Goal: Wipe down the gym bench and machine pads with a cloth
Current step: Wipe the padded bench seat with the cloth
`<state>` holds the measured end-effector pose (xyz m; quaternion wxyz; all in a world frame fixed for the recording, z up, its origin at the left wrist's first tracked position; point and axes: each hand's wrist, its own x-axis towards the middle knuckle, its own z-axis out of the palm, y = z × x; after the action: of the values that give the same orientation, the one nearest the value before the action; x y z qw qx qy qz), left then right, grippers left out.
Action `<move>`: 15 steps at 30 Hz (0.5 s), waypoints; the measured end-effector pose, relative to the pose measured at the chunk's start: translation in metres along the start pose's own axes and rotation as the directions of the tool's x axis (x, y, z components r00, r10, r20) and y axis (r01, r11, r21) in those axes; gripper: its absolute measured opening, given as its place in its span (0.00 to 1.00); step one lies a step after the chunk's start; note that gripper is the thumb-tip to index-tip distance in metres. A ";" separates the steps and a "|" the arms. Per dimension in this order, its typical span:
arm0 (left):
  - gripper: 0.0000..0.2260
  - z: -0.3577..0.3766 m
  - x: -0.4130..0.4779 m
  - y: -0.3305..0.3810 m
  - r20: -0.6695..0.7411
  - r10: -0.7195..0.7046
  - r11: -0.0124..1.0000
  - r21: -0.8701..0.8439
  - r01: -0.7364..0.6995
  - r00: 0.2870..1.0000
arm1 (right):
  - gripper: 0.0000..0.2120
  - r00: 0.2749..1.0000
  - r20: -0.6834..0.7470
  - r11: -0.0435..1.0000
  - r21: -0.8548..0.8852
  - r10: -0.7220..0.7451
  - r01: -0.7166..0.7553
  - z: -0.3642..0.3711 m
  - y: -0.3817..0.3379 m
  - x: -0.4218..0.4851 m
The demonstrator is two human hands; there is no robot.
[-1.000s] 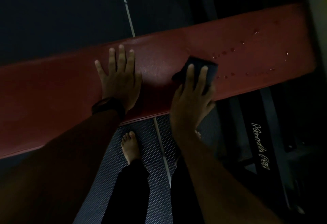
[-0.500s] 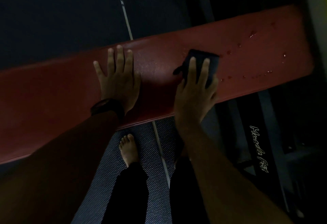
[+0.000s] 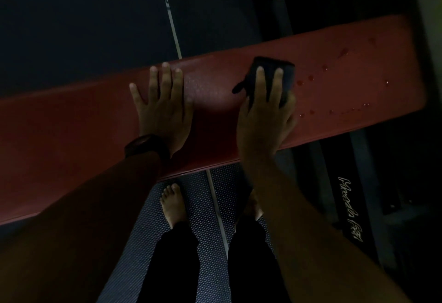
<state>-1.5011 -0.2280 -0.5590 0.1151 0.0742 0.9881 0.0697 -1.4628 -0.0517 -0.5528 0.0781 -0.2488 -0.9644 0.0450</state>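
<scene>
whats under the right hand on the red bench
A dark folded cloth, pressed onto the red padded bench by the right hand with straight fingers. Its far edge shows; the part under the palm is hidden.

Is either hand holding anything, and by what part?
No grip: the right hand presses the dark cloth onto the red bench, straight fingers across its near part; the left hand rests flat, empty.

Cloth [image 3: 272,72] on bench [image 3: 346,92] (droplets [image 3: 311,78] right).
</scene>
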 end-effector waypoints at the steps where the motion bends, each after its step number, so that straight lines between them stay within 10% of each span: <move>1: 0.29 0.000 -0.001 0.000 0.002 -0.002 1.000 -0.002 0.002 1.000 | 0.31 1.000 0.001 1.000 0.016 0.011 -0.011 -0.003 -0.008 -0.017; 4: 0.29 -0.002 0.003 0.003 -0.010 0.021 1.000 -0.006 -0.021 1.000 | 0.29 0.960 0.066 0.959 0.091 -0.273 0.267 -0.004 -0.024 -0.045; 9: 0.29 -0.006 0.002 0.007 -0.019 -0.006 1.000 -0.008 0.006 1.000 | 0.25 0.674 0.047 0.673 -0.034 -0.737 0.739 0.008 -0.017 0.045; 13: 0.37 -0.037 0.001 0.030 0.064 -0.021 0.988 -0.150 0.031 0.998 | 0.29 0.962 0.065 0.962 -0.044 -0.265 0.268 0.008 0.004 0.075; 15: 0.41 -0.033 0.001 0.025 -0.006 -0.006 0.994 -0.114 0.005 1.000 | 0.30 0.996 0.051 0.997 -0.032 -0.070 0.071 0.005 0.002 0.048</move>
<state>-1.5070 -0.2077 -0.5235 0.1165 0.0647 0.9831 0.1258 -1.5041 -0.0264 -0.5521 0.0513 -0.2147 -0.9748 0.0320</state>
